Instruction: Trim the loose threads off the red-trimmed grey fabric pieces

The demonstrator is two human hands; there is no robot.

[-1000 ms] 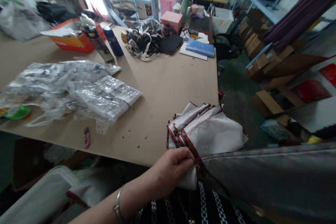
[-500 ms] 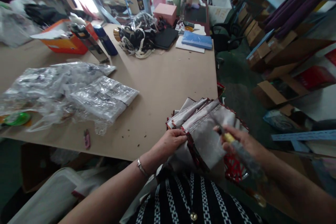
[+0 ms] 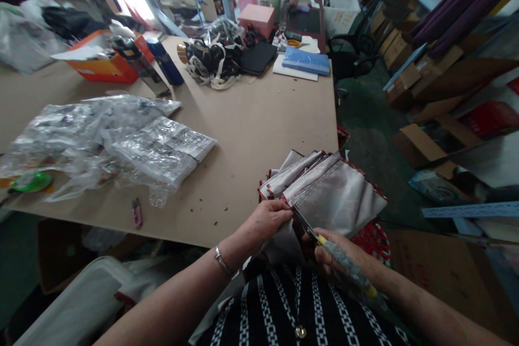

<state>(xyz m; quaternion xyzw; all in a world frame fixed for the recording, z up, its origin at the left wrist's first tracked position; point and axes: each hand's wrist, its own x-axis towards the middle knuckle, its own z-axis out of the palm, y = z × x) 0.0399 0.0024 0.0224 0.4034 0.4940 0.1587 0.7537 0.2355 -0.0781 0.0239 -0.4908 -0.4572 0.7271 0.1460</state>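
My left hand [image 3: 272,220] pinches the dark red bound edge of a folded stack of silvery-grey fabric pieces [image 3: 336,194]. The stack lies over the table's front right corner, close to my body. In my right hand [image 3: 336,253] are what look like long scissors [image 3: 346,266], with dark metal blades and handles wrapped in grey and yellow. Their tip meets the red edge just beside my left fingertips. Whether the blades are apart is too small to tell.
Clear plastic-wrapped packages [image 3: 162,148] lie on the left of the table [image 3: 259,113]. Small pink thread snips [image 3: 137,212] rest near its front edge. Bottles [image 3: 164,62], an orange box [image 3: 101,67] and a blue folder [image 3: 306,60] stand farther back. Cardboard boxes [image 3: 421,143] line the right.
My right hand has moved left and down, bringing the scissors from above the fabric to the red edge at my left fingers. My left hand keeps its pinch.
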